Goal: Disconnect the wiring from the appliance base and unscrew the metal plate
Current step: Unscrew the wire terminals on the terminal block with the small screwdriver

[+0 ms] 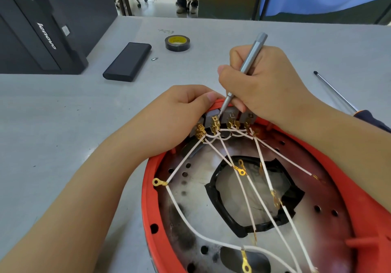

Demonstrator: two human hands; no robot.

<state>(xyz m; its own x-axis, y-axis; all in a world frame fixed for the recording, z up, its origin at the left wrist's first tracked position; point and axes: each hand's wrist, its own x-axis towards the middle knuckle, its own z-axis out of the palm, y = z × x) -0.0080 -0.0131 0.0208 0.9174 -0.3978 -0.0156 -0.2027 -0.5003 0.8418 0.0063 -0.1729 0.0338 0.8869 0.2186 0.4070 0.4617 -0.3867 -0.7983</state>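
A grey worktop [63, 111] seen from above, through a camera on the person's head. At far left stands a black computer case [38, 29]. To its right lie a flat black box [128, 61], a tiny loose metal bit [154, 59] and a roll of black tape [177, 43].

In the lower middle sits the round appliance base [372, 213], red-rimmed, with a scorched metal plate [203, 209] inside and a black-edged opening at its centre. White wires [262, 207] with gold ring ends fan across the plate from a row of gold connectors [215, 125] on grey blocks at the far rim.

The left hand [179, 114] reaches in from the lower left and curls over the far rim, gripping the base beside the connectors. Just to its right, the right hand [260, 82] grips a slim silver screwdriver [245, 69] like a pen, tilted, its tip touching the connector row.

At far right, well apart from the base, a long screwdriver [334, 91] with a dark handle lies on the worktop, partly hidden by the right forearm.
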